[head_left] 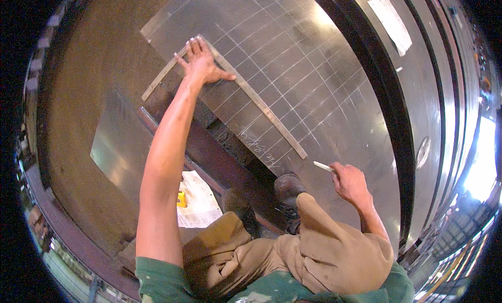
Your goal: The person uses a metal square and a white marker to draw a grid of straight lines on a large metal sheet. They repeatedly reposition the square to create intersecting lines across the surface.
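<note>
My left hand (201,66) rests with spread fingers on the corner of a steel framing square (271,116). The square's long leg slants down to the right, and its short leg runs down to the left. Under it lies a grey metal plate (342,138) with a grid of thin white lines and some chalk writing near its lower edge. Beyond the end of the long leg, my right hand (351,185) pinches a white marking chalk stick (323,167). The stick's tip points left, near the square's end but apart from it.
My boot (289,190) stands at the plate's lower edge. A dark beam (379,78) curves along the right, with a white paper (391,23) beyond. Left of my legs, a yellow tape measure (181,199) lies on white paper (201,198), near a dark gap and a brown beam.
</note>
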`<state>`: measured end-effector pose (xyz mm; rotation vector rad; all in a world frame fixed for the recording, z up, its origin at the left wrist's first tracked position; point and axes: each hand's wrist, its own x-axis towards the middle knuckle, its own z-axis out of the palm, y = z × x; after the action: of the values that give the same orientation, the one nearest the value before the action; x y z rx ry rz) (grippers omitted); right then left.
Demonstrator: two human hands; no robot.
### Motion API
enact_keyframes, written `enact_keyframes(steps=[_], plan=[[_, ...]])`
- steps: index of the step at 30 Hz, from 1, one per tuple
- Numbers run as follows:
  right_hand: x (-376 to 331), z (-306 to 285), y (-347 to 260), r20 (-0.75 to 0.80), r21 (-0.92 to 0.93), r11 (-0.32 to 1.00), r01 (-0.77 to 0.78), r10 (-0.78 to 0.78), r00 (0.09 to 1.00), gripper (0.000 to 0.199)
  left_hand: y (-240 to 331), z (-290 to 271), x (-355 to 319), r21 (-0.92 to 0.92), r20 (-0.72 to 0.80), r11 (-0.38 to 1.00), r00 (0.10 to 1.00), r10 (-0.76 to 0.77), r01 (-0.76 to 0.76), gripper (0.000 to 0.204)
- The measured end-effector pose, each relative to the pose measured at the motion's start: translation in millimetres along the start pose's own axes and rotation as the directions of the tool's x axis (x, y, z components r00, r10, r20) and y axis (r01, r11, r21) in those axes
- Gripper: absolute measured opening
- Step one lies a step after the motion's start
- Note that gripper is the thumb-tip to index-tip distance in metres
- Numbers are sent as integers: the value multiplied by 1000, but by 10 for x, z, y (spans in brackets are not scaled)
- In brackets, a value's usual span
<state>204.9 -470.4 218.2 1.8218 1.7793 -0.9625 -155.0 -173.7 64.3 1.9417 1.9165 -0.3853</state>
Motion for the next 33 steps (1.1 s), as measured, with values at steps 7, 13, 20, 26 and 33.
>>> enact_keyframes(steps=[7, 13, 20, 26, 33], plan=[[306, 733, 345, -245, 379, 915, 140, -46, 968, 21, -224, -73, 174, -28, -225, 994, 970, 95, -104, 69], [518, 1115, -27, -384, 478, 864, 161, 40, 923, 27, -481, -54, 346, 144, -513, 947, 796, 320, -287, 44], [735, 1343, -78, -541, 345, 922, 176, 42, 840, 29, -539, -98, 443, 205, -375, 928, 851, 369, -312, 50], [676, 1447, -116, -560, 234, 942, 240, -71, 825, 26, -700, -37, 359, 218, -321, 921, 867, 381, -324, 57], [617, 1627, -200, -569, 221, 942, 253, -86, 818, 33, -841, 25, 209, 267, -314, 914, 869, 383, -306, 58]])
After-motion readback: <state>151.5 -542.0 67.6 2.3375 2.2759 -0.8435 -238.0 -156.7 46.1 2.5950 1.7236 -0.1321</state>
